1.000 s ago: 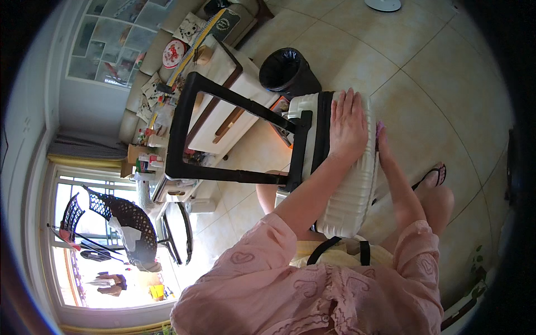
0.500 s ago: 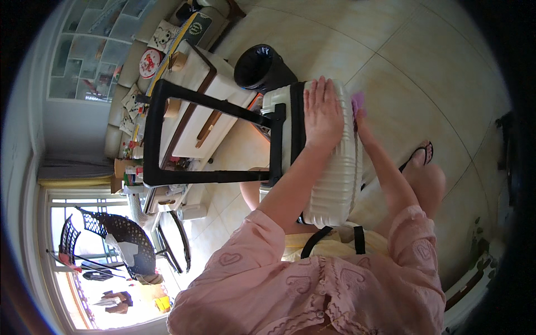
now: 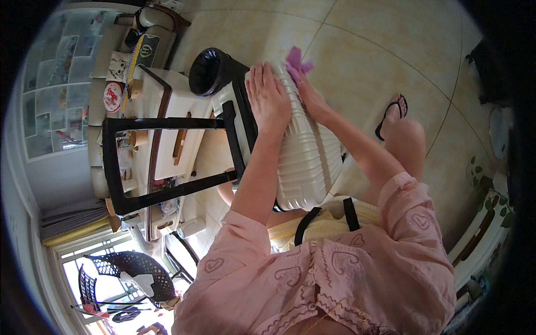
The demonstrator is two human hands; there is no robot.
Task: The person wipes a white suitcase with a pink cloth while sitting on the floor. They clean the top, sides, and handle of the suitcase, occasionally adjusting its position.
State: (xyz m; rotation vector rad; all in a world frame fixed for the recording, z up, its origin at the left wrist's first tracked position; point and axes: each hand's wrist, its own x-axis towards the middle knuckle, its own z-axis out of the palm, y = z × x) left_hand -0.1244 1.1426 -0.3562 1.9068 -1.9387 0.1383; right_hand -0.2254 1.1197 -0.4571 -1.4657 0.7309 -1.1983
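A cream, ribbed suitcase point(image 3: 304, 167) stands in front of me with its black telescopic handle point(image 3: 162, 124) pulled out toward the left. My left hand point(image 3: 269, 97) lies flat on the suitcase near its black middle band, fingers together and stretched out, holding nothing. At the suitcase's far right edge, my right hand point(image 3: 309, 96) presses a purple cloth point(image 3: 298, 60) against the ribbed shell. Part of the cloth sticks out past the fingers, and the fingertips are partly covered by it.
A black waste bin point(image 3: 211, 72) stands just beyond the suitcase's far end. To the left are a white table with drawers point(image 3: 180, 106) and a sofa point(image 3: 100, 72). My foot in a black flip-flop point(image 3: 393, 115) rests on the tiled floor to the right.
My right hand and the cloth have moved from the suitcase's right side toward its far edge and up onto the shell. The whole scene has shifted left, and the suitcase appears tilted.
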